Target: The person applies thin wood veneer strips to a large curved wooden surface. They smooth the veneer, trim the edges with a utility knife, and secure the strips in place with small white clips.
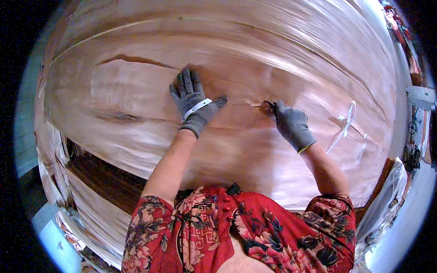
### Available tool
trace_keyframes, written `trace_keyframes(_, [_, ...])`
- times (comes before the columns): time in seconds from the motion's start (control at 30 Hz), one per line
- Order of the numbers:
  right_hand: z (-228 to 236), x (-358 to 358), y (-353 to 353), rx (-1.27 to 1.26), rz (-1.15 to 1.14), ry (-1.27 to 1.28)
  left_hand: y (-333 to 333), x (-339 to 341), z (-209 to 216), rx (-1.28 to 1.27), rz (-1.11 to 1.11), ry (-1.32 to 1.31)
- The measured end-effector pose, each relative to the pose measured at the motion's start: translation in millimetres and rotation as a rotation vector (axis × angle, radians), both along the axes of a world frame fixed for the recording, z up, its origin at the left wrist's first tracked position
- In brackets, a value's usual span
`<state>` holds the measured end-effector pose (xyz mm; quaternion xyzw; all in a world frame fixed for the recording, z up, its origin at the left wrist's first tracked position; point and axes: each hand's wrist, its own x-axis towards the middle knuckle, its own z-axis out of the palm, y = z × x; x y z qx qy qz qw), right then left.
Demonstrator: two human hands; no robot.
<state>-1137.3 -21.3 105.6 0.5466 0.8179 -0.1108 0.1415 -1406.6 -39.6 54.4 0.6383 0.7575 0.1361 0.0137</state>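
A wide, thin, pinkish-brown sheet that looks like wood veneer spreads beneath both hands, rippled and split in places. My left hand, in a grey glove, lies flat on it with fingers spread. A white strip with dark marks crosses the back of that glove. To the right, my right hand, also gloved in grey, is closed at the end of a crack in the sheet. Something small and dark shows at its fingertips; whether it is a blade or a torn bit of sheet I cannot tell.
A paler rectangular piece lies left of my left hand, with a dark gap along its far edge. Twisted clear plastic strips lie on the right. A dark brown opening shows at the near left. Machinery stands beyond the right edge.
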Motion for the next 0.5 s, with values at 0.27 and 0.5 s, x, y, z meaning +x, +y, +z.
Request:
trace_keyframes(0.27, [18.6, 31.4, -31.5, 0.102, -0.106, 0.061, 0.6, 0.2, 6.5, -0.063, 0.041, 0.005])
trace_keyframes(0.5, [37.2, -66.4, 17.6, 0.317, -0.181, 0.37, 1.3, 7.5, 15.7, -0.097, 0.022, -0.045])
